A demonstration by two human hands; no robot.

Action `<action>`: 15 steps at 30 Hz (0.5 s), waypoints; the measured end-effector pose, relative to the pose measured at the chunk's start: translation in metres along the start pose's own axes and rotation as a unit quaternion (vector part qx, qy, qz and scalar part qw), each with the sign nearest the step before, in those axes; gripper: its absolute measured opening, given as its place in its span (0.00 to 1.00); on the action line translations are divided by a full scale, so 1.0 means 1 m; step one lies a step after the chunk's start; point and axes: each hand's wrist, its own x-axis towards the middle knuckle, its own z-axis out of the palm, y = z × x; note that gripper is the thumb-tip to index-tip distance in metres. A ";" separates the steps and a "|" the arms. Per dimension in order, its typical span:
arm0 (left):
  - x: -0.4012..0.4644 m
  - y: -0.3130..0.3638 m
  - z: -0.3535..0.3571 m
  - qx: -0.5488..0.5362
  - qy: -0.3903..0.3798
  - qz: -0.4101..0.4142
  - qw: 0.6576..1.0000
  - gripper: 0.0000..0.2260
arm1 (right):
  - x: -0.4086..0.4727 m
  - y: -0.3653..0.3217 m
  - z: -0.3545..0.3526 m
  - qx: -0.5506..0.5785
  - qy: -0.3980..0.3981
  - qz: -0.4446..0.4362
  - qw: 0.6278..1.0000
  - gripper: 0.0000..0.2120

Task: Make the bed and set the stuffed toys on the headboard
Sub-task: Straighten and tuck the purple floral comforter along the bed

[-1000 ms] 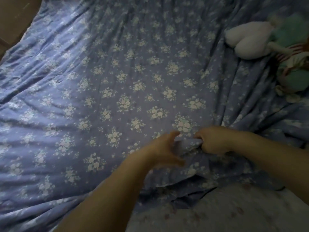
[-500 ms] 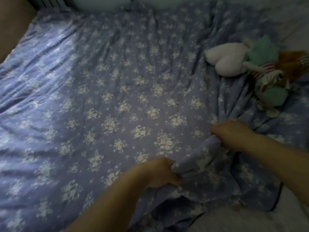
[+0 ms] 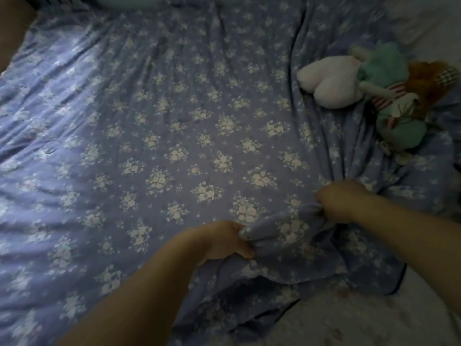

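Note:
A blue quilt with white flower prints (image 3: 174, 126) covers most of the bed. My left hand (image 3: 222, 239) grips a bunched fold of it near the front edge. My right hand (image 3: 341, 199) grips the same fold a little farther right and up. At the right, on the quilt, lie a white stuffed toy (image 3: 329, 83) and a rag doll in green with a striped top and orange hair (image 3: 396, 103), touching each other. The headboard is not in view.
A pale sheet with faint red print (image 3: 349, 318) shows at the bottom right where the quilt ends. A white pillow or sheet (image 3: 429, 23) lies at the top right. Brown floor (image 3: 10, 33) shows at the top left, beside the bed's edge.
My left hand, open a second ago, has closed on the quilt fold. Both hands now hold it, farther apart. The view has tilted up, showing more of the far end of the bed.

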 end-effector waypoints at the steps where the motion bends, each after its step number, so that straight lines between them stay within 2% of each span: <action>1: 0.002 -0.001 0.002 0.006 -0.001 0.002 1.000 0.14 | 0.000 -0.002 0.001 -0.012 -0.013 -0.001 1.000 0.15; 4: 0.006 -0.006 0.005 0.021 -0.008 -0.001 1.000 0.15 | 0.003 -0.006 -0.005 -0.019 -0.050 -0.003 0.999 0.16; 7: 0.008 -0.020 -0.005 -0.028 -0.018 0.002 0.999 0.13 | 0.011 0.000 -0.017 0.011 -0.059 -0.012 0.998 0.18; 9: 0.012 -0.029 -0.019 -0.049 0.017 0.005 0.999 0.09 | 0.017 0.008 -0.022 0.057 -0.033 0.000 0.998 0.18; 10: 0.016 -0.033 -0.025 -0.056 0.062 0.011 0.996 0.06 | 0.020 0.009 -0.024 0.095 0.018 0.017 0.995 0.18; 12: 0.023 -0.039 -0.037 -0.068 0.217 0.004 0.974 0.06 | 0.021 0.010 -0.026 0.151 0.213 0.076 0.962 0.17; 14: 0.031 -0.045 -0.040 -0.062 0.381 -0.043 0.921 0.18 | 0.016 0.000 -0.025 0.200 0.361 0.091 0.906 0.17; 15: 0.030 -0.046 -0.037 -0.034 0.436 -0.067 0.897 0.22 | 0.010 -0.008 -0.022 0.248 0.383 0.058 0.888 0.16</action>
